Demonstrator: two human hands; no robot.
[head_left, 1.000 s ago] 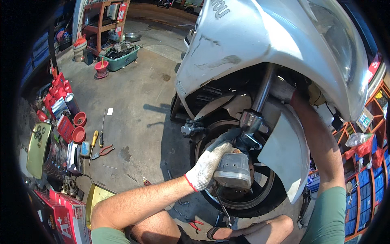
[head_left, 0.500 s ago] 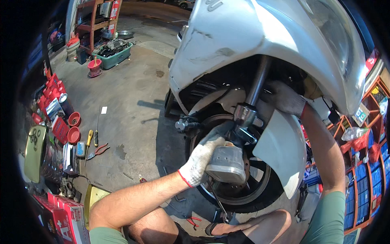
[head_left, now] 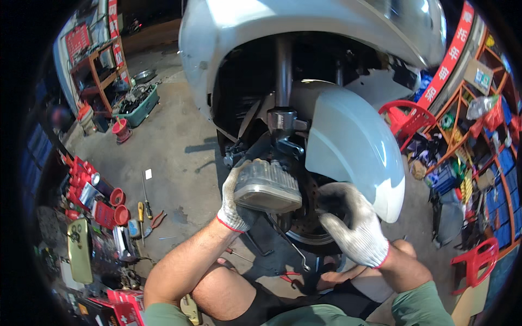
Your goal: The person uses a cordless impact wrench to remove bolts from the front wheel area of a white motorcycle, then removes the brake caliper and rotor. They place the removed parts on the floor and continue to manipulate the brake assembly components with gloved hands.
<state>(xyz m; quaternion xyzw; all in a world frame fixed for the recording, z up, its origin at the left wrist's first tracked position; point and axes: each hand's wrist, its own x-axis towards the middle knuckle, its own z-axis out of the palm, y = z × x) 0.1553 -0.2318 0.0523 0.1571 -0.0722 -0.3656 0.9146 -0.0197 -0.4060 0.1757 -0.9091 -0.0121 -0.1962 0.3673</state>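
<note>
My left hand (head_left: 232,202), in a white knit glove with a red cuff, grips a boxy grey lamp (head_left: 269,187) with a ribbed back and a clear lens. The lamp hangs in front of the front wheel (head_left: 315,237) of a white scooter. My right hand (head_left: 353,225), also gloved, is beside the wheel, between the lamp and the pale front fender (head_left: 348,141). Its fingers and thumb are curved and apart, with nothing seen between them. The fork tube (head_left: 284,70) runs down behind the lamp to a silver bracket (head_left: 283,122).
Above arches the white body panel (head_left: 239,22). Pliers (head_left: 157,219) and screwdrivers (head_left: 148,209) lie on the floor at left, near red cups (head_left: 120,215) and bottles. Red-handled pliers (head_left: 290,277) lie below the wheel. A red chair (head_left: 408,119) and shelving stand at right.
My right hand has come out from behind the fork and down beside the wheel. The left hand still holds the lamp, now turned to show more of its lens. The view has shifted.
</note>
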